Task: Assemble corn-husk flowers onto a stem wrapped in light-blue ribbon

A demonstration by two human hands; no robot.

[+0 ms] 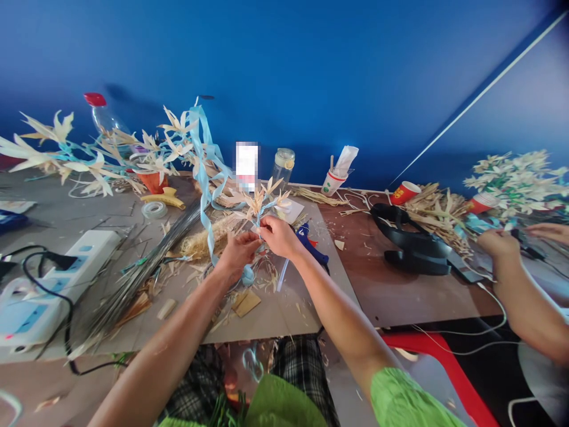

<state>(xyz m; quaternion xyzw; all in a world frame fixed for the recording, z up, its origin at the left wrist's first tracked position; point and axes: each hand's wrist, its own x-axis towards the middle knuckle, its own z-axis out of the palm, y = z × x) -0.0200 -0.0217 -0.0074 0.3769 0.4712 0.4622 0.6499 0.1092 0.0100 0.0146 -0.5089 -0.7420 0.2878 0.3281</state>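
Observation:
My right hand (279, 235) pinches the blue-wrapped stem of a pale dried-husk flower (256, 203), which stands upright above my fingers. Close beside it, my left hand (240, 254) is closed with its fingertips at the same stem; the exact contact there is partly hidden. Light-blue ribbon (202, 172) hangs down to the left of the flower. Below my hands lies a small bundle of blue ribbon (248, 274). A blue glue gun (311, 244) rests just right of my right wrist, among scraps of husk.
A bundle of thin wires (146, 267) and a white power strip (57, 290) lie left. Finished husk flowers (93, 154) stand behind them. A glass jar (283, 163) and paper cup (333, 181) line the wall. At right are a black headset-like object (409, 243) and another person's hands (500, 243).

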